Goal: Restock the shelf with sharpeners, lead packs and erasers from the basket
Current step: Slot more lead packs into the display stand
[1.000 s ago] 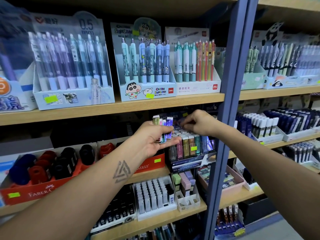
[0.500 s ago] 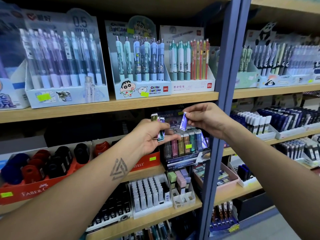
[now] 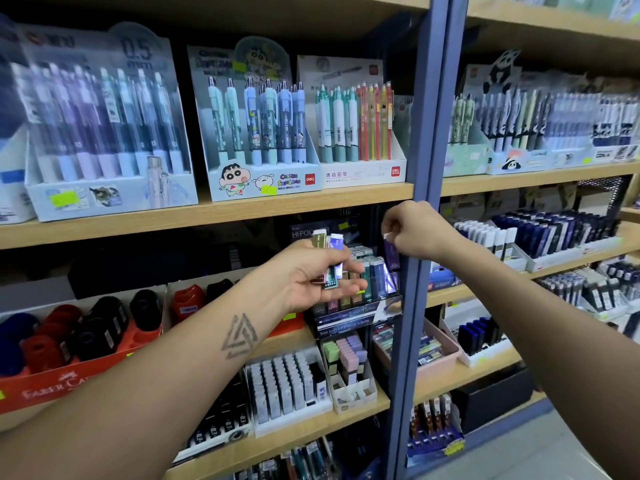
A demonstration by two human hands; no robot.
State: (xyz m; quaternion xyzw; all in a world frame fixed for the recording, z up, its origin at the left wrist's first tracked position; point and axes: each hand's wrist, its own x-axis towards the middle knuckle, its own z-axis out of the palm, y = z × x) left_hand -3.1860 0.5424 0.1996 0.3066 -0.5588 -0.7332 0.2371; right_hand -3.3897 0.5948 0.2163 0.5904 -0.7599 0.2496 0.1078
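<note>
My left hand (image 3: 313, 271) holds a small bunch of slim erasers (image 3: 330, 258) upright in front of the middle shelf, white caps up. My right hand (image 3: 417, 230) pinches a single purple slim eraser (image 3: 390, 249) by its white top, hanging over the right end of the dark eraser display box (image 3: 353, 320). That box holds rows of slim erasers (image 3: 375, 275) in purple, teal, pink and brown. The basket is out of sight.
A blue steel upright (image 3: 420, 188) stands just right of the display box. An orange tray of sharpeners (image 3: 55, 379) lies at the left. White lead packs (image 3: 282, 386) and pastel erasers (image 3: 346, 355) sit on the shelf below. Pen displays (image 3: 263, 133) fill the shelf above.
My right hand has carried the purple eraser right and down, from beside the bunch to the display box's right end. My left hand stays put with the remaining erasers.
</note>
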